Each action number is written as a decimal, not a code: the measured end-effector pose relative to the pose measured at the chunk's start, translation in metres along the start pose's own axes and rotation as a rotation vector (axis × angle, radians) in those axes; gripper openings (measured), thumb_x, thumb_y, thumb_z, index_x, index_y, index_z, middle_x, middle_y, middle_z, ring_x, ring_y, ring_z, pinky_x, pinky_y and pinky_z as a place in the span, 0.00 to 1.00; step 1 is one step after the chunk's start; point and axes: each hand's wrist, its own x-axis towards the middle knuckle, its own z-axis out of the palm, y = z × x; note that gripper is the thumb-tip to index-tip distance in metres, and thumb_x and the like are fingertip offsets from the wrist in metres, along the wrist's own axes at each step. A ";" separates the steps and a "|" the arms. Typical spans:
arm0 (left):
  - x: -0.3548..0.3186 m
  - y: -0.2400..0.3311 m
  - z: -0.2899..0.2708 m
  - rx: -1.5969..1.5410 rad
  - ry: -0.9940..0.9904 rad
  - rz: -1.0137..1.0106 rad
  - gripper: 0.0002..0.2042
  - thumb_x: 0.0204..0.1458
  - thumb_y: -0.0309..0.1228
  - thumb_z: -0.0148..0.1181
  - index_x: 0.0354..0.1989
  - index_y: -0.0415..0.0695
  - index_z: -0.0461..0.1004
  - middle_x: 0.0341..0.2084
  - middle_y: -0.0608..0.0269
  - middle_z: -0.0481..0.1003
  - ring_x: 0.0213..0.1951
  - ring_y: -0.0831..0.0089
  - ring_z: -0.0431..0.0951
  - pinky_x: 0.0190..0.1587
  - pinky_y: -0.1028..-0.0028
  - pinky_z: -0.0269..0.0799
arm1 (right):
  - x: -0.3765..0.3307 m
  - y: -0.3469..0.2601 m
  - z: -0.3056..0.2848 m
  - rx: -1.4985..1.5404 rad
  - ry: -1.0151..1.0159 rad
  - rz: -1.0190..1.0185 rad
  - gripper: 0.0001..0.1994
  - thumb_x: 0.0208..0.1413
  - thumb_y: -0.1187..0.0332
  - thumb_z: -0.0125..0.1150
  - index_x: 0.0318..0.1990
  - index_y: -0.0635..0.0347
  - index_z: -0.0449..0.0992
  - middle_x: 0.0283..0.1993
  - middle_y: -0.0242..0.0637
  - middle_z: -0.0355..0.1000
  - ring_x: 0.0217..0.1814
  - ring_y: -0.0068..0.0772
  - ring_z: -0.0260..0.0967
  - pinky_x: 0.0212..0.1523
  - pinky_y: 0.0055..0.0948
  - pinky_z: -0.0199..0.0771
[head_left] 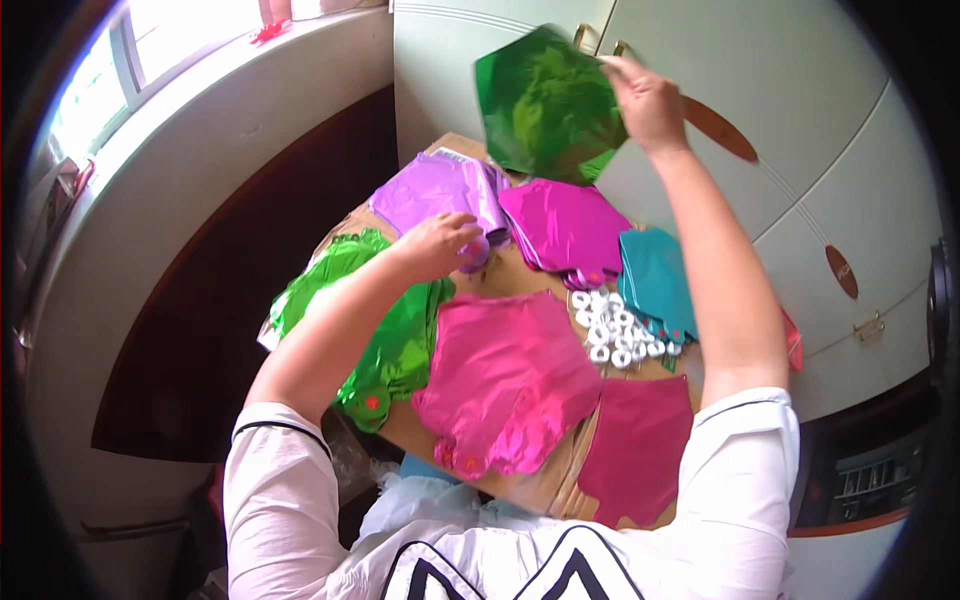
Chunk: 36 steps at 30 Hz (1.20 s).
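Observation:
My right hand [652, 105] is raised at the far side, pinching one corner of a flat, shiny green foil sheet [550, 105] that hangs above the cardboard. Curled fingers of my left hand [440, 245] rest at the narrow tail end of a lilac foil sheet [478, 252], which belongs with a stack of lilac foil sheets [425, 190]. Those fingertips are partly hidden from view. Under my left forearm lies a bright green foil pile [400, 335]. Nearest the middle is a pink foil pile [510, 375], with a magenta stack [565, 225] beyond it.
Several small white rings [610, 328] lie beside a teal foil stack [655, 275]. A dark pink stack [640, 445] is at the near right. All rest on a cardboard surface [490, 283]. Pale cupboard doors [800, 130] stand behind, and a curved window ledge [200, 110] is at left.

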 end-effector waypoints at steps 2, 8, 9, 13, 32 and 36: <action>0.001 -0.022 0.021 0.023 -0.063 0.063 0.14 0.50 0.28 0.60 0.46 0.40 0.76 0.43 0.55 0.77 0.45 0.56 0.77 0.48 0.62 0.75 | -0.007 -0.013 0.037 0.253 -0.152 0.000 0.11 0.59 0.71 0.61 0.48 0.53 0.82 0.42 0.37 0.81 0.42 0.27 0.79 0.46 0.26 0.77; -0.007 -0.018 0.026 0.049 0.019 0.072 0.13 0.46 0.26 0.57 0.41 0.38 0.77 0.39 0.56 0.78 0.40 0.59 0.80 0.44 0.65 0.76 | -0.126 -0.034 0.123 0.647 -0.649 0.076 0.17 0.50 0.80 0.58 0.47 0.57 0.81 0.48 0.41 0.79 0.50 0.35 0.77 0.52 0.29 0.77; -0.007 -0.016 0.023 0.024 0.000 0.030 0.12 0.46 0.26 0.57 0.40 0.38 0.77 0.37 0.56 0.78 0.39 0.59 0.80 0.44 0.65 0.76 | -0.140 -0.037 0.132 0.647 -0.672 0.057 0.15 0.53 0.80 0.58 0.48 0.57 0.81 0.47 0.40 0.80 0.49 0.30 0.78 0.50 0.27 0.76; -0.003 -0.012 0.015 -0.274 0.099 -0.160 0.07 0.48 0.26 0.62 0.35 0.37 0.80 0.32 0.55 0.80 0.34 0.59 0.81 0.41 0.66 0.77 | -0.175 -0.041 0.153 1.010 -0.795 0.496 0.09 0.58 0.74 0.60 0.44 0.62 0.81 0.39 0.34 0.81 0.39 0.18 0.75 0.44 0.22 0.74; 0.043 -0.011 0.002 0.220 0.254 -0.182 0.06 0.42 0.31 0.63 0.29 0.44 0.77 0.30 0.63 0.74 0.38 0.64 0.75 0.43 0.65 0.70 | -0.177 -0.029 0.153 1.085 -0.943 0.817 0.11 0.57 0.69 0.63 0.43 0.65 0.82 0.38 0.29 0.79 0.38 0.13 0.71 0.41 0.19 0.72; 0.012 -0.006 0.011 0.478 0.162 0.215 0.10 0.41 0.33 0.57 0.34 0.49 0.76 0.32 0.68 0.70 0.40 0.69 0.71 0.45 0.68 0.64 | -0.173 -0.043 0.169 1.173 -0.767 1.045 0.09 0.57 0.71 0.62 0.42 0.64 0.82 0.38 0.31 0.79 0.36 0.18 0.72 0.39 0.24 0.73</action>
